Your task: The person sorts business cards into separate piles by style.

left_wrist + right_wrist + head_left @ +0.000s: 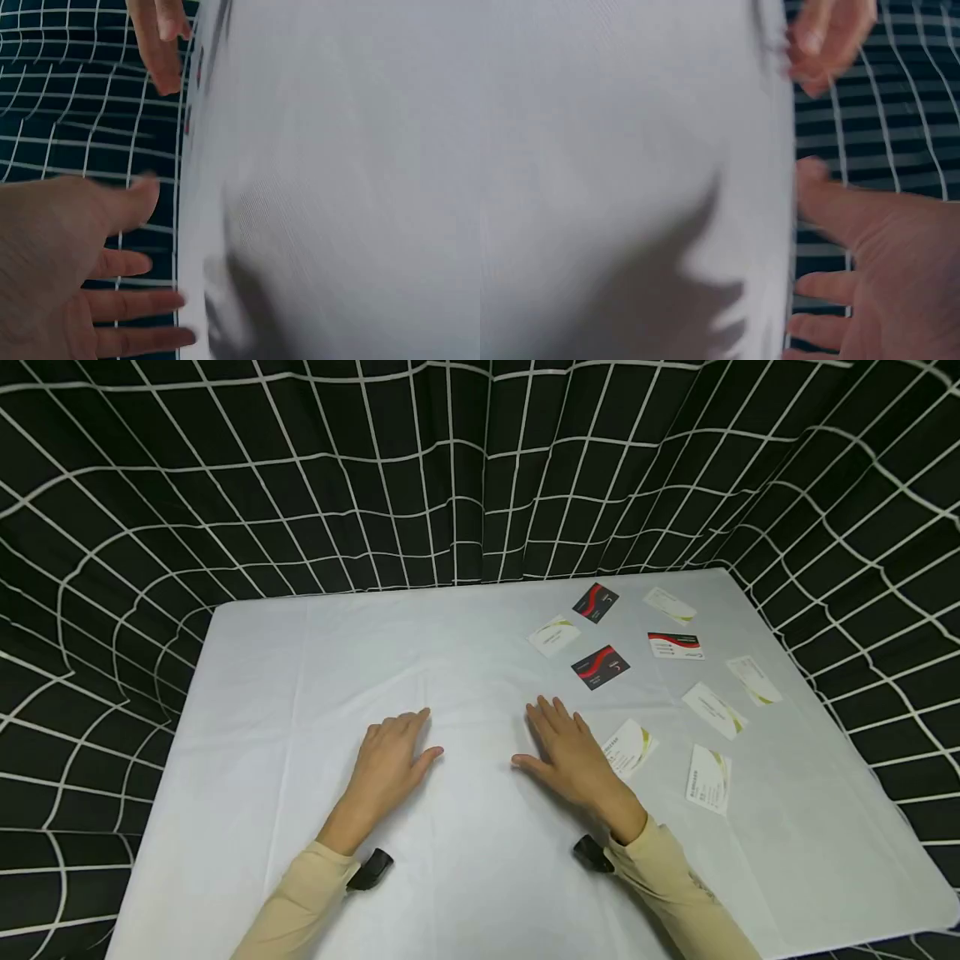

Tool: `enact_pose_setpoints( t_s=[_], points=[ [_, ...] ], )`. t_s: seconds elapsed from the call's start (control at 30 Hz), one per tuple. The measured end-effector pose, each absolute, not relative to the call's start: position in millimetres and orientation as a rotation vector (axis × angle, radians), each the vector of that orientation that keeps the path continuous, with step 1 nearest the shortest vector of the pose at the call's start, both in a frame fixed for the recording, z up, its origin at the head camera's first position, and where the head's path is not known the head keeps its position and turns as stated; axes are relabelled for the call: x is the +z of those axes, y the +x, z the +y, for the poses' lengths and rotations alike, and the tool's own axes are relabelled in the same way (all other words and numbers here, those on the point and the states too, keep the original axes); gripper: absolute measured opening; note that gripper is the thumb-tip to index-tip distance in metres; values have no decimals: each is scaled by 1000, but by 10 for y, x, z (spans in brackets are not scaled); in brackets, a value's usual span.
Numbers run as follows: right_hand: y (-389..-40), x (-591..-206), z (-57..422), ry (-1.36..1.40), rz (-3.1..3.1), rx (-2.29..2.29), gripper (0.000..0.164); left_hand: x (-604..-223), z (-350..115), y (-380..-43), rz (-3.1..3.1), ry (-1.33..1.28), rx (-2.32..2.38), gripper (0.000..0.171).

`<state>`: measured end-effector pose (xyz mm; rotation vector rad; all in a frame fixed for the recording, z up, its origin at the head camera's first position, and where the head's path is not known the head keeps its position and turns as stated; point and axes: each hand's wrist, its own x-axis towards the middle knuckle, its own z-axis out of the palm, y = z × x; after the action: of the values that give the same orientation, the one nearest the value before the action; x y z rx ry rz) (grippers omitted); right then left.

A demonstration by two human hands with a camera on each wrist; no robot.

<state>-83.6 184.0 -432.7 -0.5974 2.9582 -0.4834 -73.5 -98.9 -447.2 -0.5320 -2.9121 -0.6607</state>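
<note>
Your left hand (387,763) and right hand (567,756) are spread, empty. Seven mostly white rectangular paper cards (708,779) and two black-and-red cards (601,667) lie scattered at right; whether handling is finished or unstarted, I can't tell.

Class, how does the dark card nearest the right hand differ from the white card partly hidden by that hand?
The dark card carries a red wave; the white card has a yellowish corner band. The dark card shows whole; the right hand partly hides the white card. Both lie on the table.
</note>
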Motion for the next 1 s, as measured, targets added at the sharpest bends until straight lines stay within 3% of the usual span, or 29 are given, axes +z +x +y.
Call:
enact_pose_setpoints(
  t_s=[0.13,0.23,0.43,0.6,0.8,1.0],
  points=[
    [-889,-4188,2244,-366,2980,-540,80,-4408,-713,-746,-2836,-632,-800,32],
    [-907,-4115,2519,-117,2991,-480,85,-4380,-444,-728,-2844,-727,-868,24],
    [-910,-4117,2779,65,2898,-367,85,-4378,117,-691,-2880,-962,-927,33],
    [-893,-4145,2874,143,2894,-395,70,-4462,510,-735,-2866,-1152,-1009,48],
    [-807,-4031,2966,-5,2925,-581,30,-4540,775,-830,-2832,-1011,-1546,52],
    [-765,-3886,3011,-194,2979,-832,19,-4547,844,-882,-2663,-888,-2050,41]
  ],
)
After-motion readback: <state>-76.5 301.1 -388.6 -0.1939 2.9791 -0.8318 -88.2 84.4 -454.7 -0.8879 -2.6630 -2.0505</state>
